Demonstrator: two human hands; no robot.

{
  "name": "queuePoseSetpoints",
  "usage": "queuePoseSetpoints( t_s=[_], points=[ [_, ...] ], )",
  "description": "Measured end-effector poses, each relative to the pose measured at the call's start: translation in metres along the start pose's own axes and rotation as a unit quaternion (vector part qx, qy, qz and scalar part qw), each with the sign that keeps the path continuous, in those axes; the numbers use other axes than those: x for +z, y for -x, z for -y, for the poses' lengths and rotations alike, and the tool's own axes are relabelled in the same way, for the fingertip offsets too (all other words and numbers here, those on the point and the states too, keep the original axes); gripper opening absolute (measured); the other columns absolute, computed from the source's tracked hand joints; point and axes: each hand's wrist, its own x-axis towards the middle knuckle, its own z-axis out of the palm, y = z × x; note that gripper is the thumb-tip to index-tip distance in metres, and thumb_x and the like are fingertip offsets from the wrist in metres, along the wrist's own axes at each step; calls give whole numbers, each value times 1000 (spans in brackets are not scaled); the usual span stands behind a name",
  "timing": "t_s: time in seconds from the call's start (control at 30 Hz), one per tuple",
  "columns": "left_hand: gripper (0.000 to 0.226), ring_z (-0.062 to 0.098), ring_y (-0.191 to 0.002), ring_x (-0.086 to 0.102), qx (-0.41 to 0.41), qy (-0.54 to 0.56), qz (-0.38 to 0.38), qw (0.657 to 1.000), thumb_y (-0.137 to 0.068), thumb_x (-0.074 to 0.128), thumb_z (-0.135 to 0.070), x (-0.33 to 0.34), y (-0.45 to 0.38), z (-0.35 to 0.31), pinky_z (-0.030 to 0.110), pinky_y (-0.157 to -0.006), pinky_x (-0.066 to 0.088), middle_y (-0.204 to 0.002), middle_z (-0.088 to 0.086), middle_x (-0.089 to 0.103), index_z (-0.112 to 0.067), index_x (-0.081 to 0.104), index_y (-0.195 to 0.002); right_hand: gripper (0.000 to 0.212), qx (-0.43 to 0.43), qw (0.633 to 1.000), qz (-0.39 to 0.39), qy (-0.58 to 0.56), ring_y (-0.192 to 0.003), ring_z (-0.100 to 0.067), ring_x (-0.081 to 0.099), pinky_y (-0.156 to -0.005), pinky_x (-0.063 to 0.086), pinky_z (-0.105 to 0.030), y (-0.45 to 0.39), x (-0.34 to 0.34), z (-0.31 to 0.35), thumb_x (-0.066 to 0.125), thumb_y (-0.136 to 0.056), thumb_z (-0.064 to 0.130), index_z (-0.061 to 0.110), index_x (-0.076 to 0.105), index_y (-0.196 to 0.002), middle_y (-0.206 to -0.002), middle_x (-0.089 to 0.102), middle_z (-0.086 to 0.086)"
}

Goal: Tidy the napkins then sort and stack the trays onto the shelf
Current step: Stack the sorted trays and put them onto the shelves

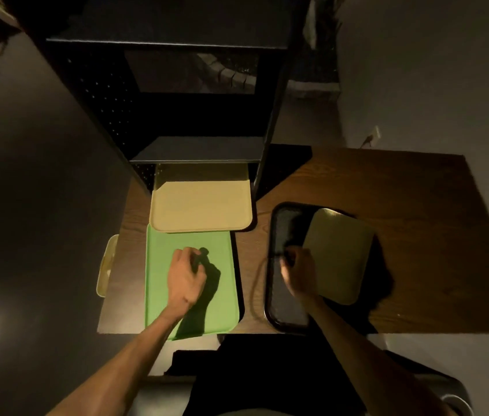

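A bright green tray (159, 274) lies flat on the wooden table, near its front edge. My left hand (184, 276) hovers over its middle with fingers curled and nothing visible in it. A beige tray (201, 207) sits just behind, half under the black shelf unit (195, 151). To the right lies a black tray (279, 292) with an olive tray (340, 253) tilted across its right side. My right hand (298, 273) is at the olive tray's left edge and looks closed on it, though blur hides the fingers.
The wooden table (417, 235) stretches bare to the right of the trays. A pale tray-like piece (106, 265) stands on edge against the table's left side. Dark floor lies to the left, a grey wall to the right, and my dark lap is below.
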Motion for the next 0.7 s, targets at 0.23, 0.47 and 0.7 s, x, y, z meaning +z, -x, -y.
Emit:
queuePoseSetpoints(
  t_s=[0.23,0.47,0.7],
  points=[
    [32,27,-96,68,18,30,205,978,-81,61,-2,90,8,-91,33,-91,51,-105,11,71,-14,67,-109,76,139,982,-97,85,-123,-48,48,-102,37,-50,-23,-71,-89,36,-82,49,-8,52,-129,-131,52,-33],
    [55,33,-122,58,-18,-26,277,960,-85,69,-20,159,13,-145,34,-103,46,-130,15,61,-6,53,-136,64,228,965,-43,-126,-122,-37,54,-98,47,-39,-23,-107,-121,62,-91,29,3,34,-143,-136,52,-20],
    [22,29,-104,66,-114,57,255,958,-84,66,-4,189,18,-177,34,-89,52,-106,11,69,-18,60,-100,42,241,957,-9,-161,-123,-31,54,-103,44,-40,-37,-113,-141,50,-98,27,16,48,-138,-134,58,-11]
  ],
)
